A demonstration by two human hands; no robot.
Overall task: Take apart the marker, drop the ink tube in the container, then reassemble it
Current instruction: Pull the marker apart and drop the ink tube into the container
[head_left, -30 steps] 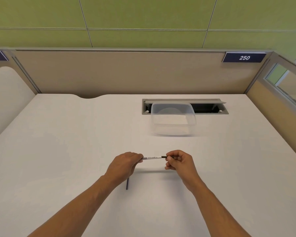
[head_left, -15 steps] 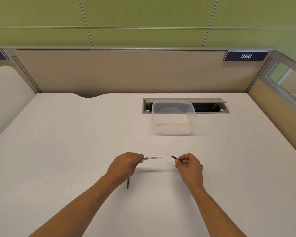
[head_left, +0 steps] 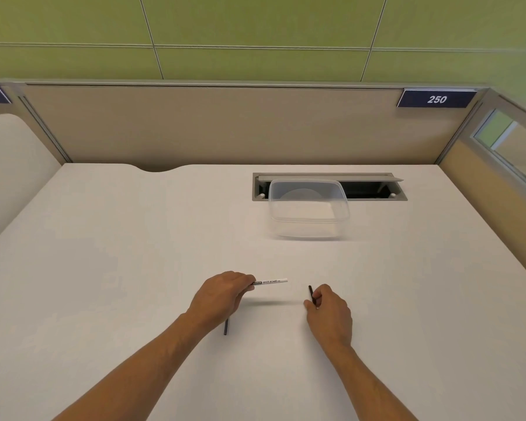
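We hold the marker in two parts, one in each hand, above the white counter (head_left: pixel 104 268).

Our left hand (head_left: pixel 222 294) has its fingers (head_left: pixel 246 281) curled round one end of the white marker barrel (head_left: pixel 271 281), which sticks out level toward our right hand with its free end well apart from it. Our right hand (head_left: pixel 328 311) pinches a thin dark piece (head_left: pixel 311 294) in its fingers (head_left: pixel 316 299), one end poking up past them; we cannot tell whether it is the ink tube or the tip. A slim dark stick (head_left: pixel 226 326) lies on the counter under our left wrist, partly hidden. Beyond both sets of fingers, farther across the counter and closer to the right ones, the clear plastic container (head_left: pixel 308 208) stands open, its far edge over a cable slot (head_left: pixel 374 189).
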